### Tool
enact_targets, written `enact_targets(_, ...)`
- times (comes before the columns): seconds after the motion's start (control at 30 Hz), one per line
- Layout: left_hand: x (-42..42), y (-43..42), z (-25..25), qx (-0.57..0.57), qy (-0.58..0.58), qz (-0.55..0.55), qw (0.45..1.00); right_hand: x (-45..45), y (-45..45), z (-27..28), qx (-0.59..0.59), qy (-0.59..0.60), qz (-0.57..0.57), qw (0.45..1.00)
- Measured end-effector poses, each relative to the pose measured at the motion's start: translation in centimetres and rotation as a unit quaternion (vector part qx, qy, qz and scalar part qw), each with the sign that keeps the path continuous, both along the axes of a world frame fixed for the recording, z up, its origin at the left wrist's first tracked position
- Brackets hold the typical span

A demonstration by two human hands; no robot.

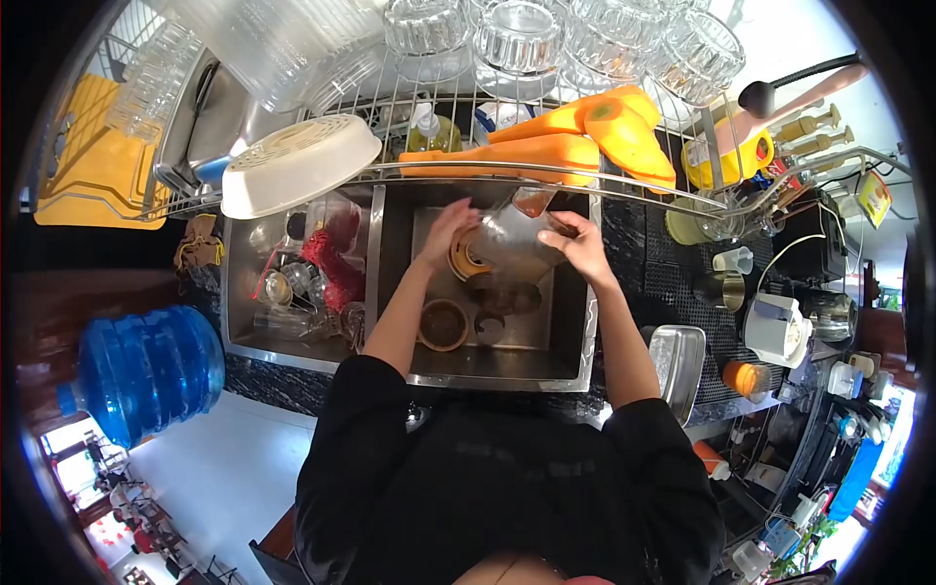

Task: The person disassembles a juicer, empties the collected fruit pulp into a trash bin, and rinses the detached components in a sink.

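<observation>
Over the right sink basin (575,322), a see-through container (512,239), smeared by motion, lies between my two hands. My right hand (582,244) grips its right side with thumb and fingers. My left hand (448,232) is at its left, fingers stretched out and slightly blurred; whether it touches the container is unclear. A small reddish-orange piece (532,202) shows at the container's far edge. Below, on the basin floor, sit a round brown bowl (443,324) and a yellow-rimmed round dish (468,255), partly hidden.
The left basin (292,346) holds a red mesh cloth (333,273) and glassware. Above the sink, a wire rack bears upturned glasses (519,39), orange pitchers (507,161) and a white colander (300,164). A metal tray (677,370) stands right; a blue water jug (151,372) left.
</observation>
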State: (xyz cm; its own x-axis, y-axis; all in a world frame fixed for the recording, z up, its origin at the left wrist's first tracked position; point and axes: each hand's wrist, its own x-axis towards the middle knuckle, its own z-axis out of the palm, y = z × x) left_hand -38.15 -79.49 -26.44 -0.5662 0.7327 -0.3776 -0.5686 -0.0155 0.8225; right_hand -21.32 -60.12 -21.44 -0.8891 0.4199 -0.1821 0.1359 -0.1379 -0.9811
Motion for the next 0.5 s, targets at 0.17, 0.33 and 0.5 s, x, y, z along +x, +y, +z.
enact_targets(0.17, 3.7, -3.7, -8.0, -0.105, 0.354, -0.222, 0.902, 1.4, -1.0, 5.6, 0.395, -0.090, 0.025, 0.914)
enact_targets(0.33, 6.0, 2.8, -4.3, -0.132, 0.450, -0.301, 0.831, 0.9, -4.7, 8.5, 0.625, -0.041, 0.038, 0.778)
enact_targets(0.5, 2.1, 9.1, -3.7, -0.349, 0.467, -0.296, 0.757, 4.5, -6.5, 9.2, 0.635, -0.159, -0.024, 0.756)
